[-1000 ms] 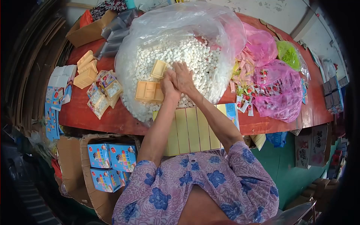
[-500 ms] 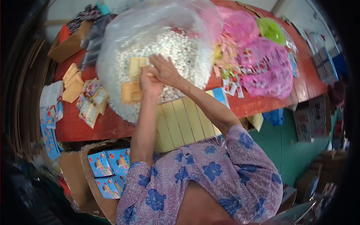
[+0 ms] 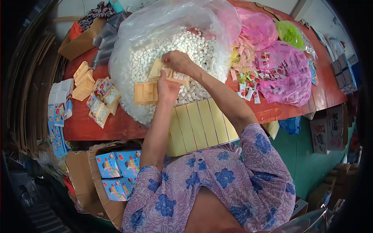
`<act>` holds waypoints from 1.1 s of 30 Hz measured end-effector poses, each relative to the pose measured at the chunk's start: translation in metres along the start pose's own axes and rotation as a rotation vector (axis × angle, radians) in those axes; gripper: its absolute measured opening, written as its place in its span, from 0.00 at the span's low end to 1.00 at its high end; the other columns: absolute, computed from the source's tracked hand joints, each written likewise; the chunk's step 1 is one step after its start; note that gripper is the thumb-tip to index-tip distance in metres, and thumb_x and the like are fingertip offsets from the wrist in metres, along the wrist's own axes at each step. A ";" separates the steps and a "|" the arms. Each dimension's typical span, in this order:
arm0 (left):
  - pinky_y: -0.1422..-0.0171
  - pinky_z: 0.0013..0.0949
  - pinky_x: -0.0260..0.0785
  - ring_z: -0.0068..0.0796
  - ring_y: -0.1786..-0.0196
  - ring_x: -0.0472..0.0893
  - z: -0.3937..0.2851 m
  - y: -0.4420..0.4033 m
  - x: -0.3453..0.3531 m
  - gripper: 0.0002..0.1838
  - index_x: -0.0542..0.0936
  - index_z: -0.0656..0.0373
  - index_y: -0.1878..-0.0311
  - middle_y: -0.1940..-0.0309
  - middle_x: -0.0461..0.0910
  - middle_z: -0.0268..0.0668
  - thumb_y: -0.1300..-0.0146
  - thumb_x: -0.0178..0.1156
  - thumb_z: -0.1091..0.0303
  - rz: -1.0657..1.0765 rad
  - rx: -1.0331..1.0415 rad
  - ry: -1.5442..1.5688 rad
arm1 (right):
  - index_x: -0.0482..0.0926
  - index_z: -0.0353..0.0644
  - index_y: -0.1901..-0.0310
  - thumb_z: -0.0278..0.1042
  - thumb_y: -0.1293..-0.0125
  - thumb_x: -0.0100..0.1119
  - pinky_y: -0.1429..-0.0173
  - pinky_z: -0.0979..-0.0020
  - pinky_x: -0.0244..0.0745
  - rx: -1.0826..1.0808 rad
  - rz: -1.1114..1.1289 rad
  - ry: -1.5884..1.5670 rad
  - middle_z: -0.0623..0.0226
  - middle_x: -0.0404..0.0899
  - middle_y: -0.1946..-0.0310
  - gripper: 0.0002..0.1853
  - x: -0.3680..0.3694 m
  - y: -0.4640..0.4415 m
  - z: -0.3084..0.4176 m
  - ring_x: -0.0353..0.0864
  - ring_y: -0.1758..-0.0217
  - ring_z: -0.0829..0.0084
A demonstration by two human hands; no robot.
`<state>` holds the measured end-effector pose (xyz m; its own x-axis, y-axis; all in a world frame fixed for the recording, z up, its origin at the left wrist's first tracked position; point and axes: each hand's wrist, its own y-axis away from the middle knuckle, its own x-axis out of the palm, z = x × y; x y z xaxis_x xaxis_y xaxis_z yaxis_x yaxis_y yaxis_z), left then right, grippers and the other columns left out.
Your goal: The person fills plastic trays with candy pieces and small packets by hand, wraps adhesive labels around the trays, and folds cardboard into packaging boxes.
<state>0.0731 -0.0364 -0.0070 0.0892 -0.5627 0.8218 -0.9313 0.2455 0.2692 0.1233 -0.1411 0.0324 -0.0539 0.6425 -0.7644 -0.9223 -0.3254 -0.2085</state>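
My left hand (image 3: pixel 168 88) grips a cream-yellow compartment tray (image 3: pixel 155 69) from its near side, thumb over the rim. Small white pieces fill the tray's right-hand compartment. At the far edge of that tray, my right hand (image 3: pixel 179 61) is closed with fingertips bent down; what they pinch is hidden. A second yellow compartment tray (image 3: pixel 145 93) rests just left of my left hand on a heap of white pieces (image 3: pixel 190 44). The heap lies inside a large clear plastic bag (image 3: pixel 130 29), spread open on the red table (image 3: pixel 97 130).
Left are stacked yellow trays (image 3: pixel 83 83) and filled packets (image 3: pixel 103 104). Pink bags (image 3: pixel 285 83) and small sachets (image 3: pixel 248 91) lie right. A yellow striped panel (image 3: pixel 202 126) sits before my body. Below left, a carton (image 3: pixel 93 163) holds blue boxes (image 3: pixel 118 167).
Both hands have shifted slightly right with the tray. My right hand's fingers, stretched out before, are now curled at its far edge. White pieces now show in the held tray.
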 end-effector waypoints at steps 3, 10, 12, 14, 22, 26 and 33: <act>0.38 0.42 0.56 0.34 0.43 0.66 -0.002 0.003 -0.001 0.23 0.63 0.58 0.44 0.46 0.66 0.38 0.34 0.34 0.53 0.008 -0.050 0.017 | 0.79 0.46 0.67 0.32 0.51 0.55 0.61 0.68 0.71 0.051 -0.065 -0.165 0.61 0.79 0.71 0.08 0.008 -0.012 -0.023 0.78 0.65 0.63; 0.37 0.43 0.54 0.35 0.41 0.63 -0.003 0.004 -0.006 0.24 0.60 0.58 0.42 0.44 0.65 0.39 0.33 0.33 0.53 -0.012 -0.040 -0.021 | 0.79 0.44 0.69 0.25 0.52 0.57 0.62 0.69 0.71 -0.274 -0.089 0.058 0.67 0.74 0.70 0.07 -0.007 0.014 -0.018 0.75 0.64 0.65; 0.37 0.42 0.54 0.35 0.40 0.63 -0.001 0.004 -0.009 0.23 0.60 0.58 0.42 0.44 0.65 0.39 0.33 0.33 0.54 -0.020 -0.039 -0.022 | 0.79 0.46 0.73 0.27 0.53 0.55 0.63 0.67 0.72 -0.323 -0.020 0.202 0.65 0.76 0.70 0.05 -0.006 0.016 -0.011 0.76 0.64 0.64; 0.37 0.41 0.55 0.34 0.40 0.64 -0.001 0.003 -0.015 0.22 0.61 0.59 0.43 0.45 0.66 0.39 0.33 0.34 0.55 -0.014 -0.059 -0.006 | 0.78 0.46 0.76 0.28 0.54 0.55 0.63 0.66 0.72 -0.363 0.034 0.345 0.64 0.76 0.70 0.03 -0.001 0.017 -0.010 0.76 0.64 0.63; 0.38 0.43 0.57 0.36 0.42 0.66 -0.010 0.009 -0.015 0.24 0.61 0.60 0.42 0.45 0.66 0.40 0.34 0.34 0.54 -0.029 -0.077 -0.130 | 0.76 0.41 0.67 0.27 0.52 0.54 0.62 0.65 0.71 -0.038 0.160 -0.303 0.56 0.77 0.76 0.08 0.004 0.016 -0.028 0.77 0.68 0.58; 0.38 0.43 0.58 0.36 0.43 0.67 -0.010 0.005 -0.017 0.23 0.62 0.60 0.43 0.45 0.66 0.40 0.33 0.34 0.54 -0.085 -0.072 -0.112 | 0.75 0.38 0.67 0.28 0.49 0.53 0.61 0.62 0.70 0.109 -0.346 -0.079 0.55 0.77 0.69 0.08 0.026 0.017 -0.047 0.76 0.65 0.57; 0.38 0.43 0.58 0.37 0.43 0.67 -0.014 0.010 -0.012 0.23 0.63 0.61 0.44 0.46 0.67 0.41 0.33 0.33 0.55 -0.112 -0.050 -0.086 | 0.77 0.44 0.72 0.39 0.46 0.54 0.67 0.61 0.69 0.237 -0.450 0.277 0.59 0.75 0.76 0.08 -0.057 0.130 -0.042 0.76 0.70 0.58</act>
<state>0.0677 -0.0162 -0.0072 0.1591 -0.6540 0.7396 -0.8983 0.2149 0.3833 0.0223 -0.2491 0.0238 0.4363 0.4653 -0.7701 -0.8934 0.1223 -0.4323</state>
